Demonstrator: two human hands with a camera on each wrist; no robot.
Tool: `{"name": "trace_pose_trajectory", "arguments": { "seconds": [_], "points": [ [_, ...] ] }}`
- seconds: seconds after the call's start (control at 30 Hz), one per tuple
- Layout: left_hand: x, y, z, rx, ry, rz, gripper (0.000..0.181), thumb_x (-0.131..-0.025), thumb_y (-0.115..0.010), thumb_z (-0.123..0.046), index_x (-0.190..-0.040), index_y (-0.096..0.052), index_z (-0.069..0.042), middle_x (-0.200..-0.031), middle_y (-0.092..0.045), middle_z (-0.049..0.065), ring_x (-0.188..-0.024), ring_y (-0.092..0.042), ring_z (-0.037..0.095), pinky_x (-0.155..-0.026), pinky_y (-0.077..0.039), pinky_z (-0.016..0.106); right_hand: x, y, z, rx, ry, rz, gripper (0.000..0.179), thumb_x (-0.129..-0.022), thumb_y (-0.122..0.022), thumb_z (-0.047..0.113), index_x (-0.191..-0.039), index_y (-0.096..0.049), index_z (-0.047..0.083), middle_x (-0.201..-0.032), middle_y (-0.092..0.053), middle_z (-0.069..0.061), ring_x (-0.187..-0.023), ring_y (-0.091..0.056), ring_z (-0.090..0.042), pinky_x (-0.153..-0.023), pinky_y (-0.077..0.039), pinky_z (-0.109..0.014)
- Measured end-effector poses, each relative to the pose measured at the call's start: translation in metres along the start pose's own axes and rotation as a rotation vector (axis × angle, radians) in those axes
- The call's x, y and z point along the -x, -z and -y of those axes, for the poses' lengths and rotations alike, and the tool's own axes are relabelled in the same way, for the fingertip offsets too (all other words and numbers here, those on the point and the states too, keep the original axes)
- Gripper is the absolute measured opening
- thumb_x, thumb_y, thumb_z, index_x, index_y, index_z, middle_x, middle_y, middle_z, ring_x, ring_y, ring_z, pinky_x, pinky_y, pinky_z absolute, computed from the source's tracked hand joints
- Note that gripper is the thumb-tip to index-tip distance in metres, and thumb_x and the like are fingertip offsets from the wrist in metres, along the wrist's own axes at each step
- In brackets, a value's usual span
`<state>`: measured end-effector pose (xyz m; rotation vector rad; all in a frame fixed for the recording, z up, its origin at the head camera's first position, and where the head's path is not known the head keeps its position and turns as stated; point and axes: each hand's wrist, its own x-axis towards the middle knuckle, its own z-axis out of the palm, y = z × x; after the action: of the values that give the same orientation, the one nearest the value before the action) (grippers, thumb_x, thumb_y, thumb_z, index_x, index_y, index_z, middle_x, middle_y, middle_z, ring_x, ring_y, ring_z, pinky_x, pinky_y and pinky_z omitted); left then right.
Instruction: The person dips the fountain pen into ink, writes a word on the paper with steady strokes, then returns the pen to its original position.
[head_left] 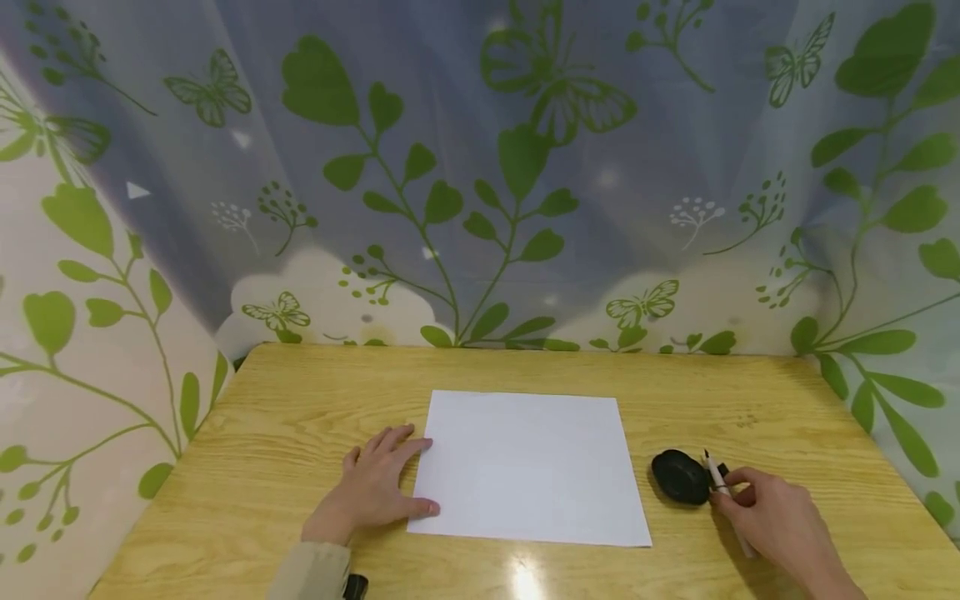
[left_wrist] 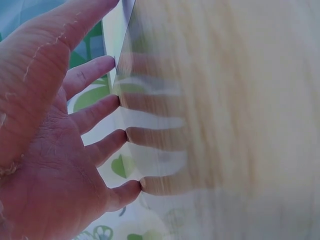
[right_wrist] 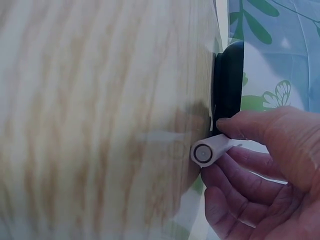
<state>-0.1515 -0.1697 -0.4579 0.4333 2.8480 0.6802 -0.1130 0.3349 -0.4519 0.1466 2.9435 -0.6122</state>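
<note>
A blank white sheet of paper [head_left: 528, 471] lies on the wooden table. At its left edge my left hand [head_left: 378, 479] rests with spread fingers, the thumb on the sheet's lower left corner; in the left wrist view the fingertips [left_wrist: 119, 100] touch the tabletop. To the right of the sheet, my right hand [head_left: 776, 517] pinches a white pen [head_left: 716, 473] with a dark pointed tip, held low over the table. The pen's round rear end faces the right wrist camera. Beside the pen sits a rounded black object [head_left: 680, 477], its kind unclear.
A small black piece [head_left: 722, 470] shows behind the pen, partly hidden. Curtains [head_left: 465, 183] with green leaves and butterflies hang along the table's back and sides. A black item [head_left: 356, 586] is by the left sleeve, cut off by the frame. The wooden table [head_left: 300, 392] is glossy.
</note>
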Motion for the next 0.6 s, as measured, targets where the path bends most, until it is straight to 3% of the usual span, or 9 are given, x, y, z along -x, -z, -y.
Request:
{"name": "trace_pose_trajectory", "arguments": {
  "seconds": [0.47,0.6],
  "points": [
    [0.0018,0.0001,-0.0008,0.011,0.020,0.015,0.087,-0.075,-0.084,-0.058,-0.148,-0.053,-0.022,-0.164,-0.037,0.013,-0.152,-0.028,0.049,-0.109,-0.019,0.084,0.0058,0.0022,0.0034,-0.004,-0.018,-0.042,0.037,-0.098,-0.065,0.034,-0.116,-0.071,0.002,-0.083,-0.076,0.003,-0.071,-0.066,-0.015,-0.063,-0.051,-0.038],
    [0.0018,0.0006,-0.0012,0.010,0.021,0.016,0.087,-0.075,-0.084,-0.058,-0.148,-0.053,-0.022,-0.164,-0.037,0.013,-0.152,-0.027,0.048,-0.109,-0.019,0.083,0.0100,0.0031,0.0070,-0.021,0.002,-0.094,0.037,-0.098,-0.066,0.032,-0.117,-0.070,0.000,-0.081,-0.074,0.003,-0.069,-0.064,-0.013,-0.061,-0.049,-0.035]
  ]
}}
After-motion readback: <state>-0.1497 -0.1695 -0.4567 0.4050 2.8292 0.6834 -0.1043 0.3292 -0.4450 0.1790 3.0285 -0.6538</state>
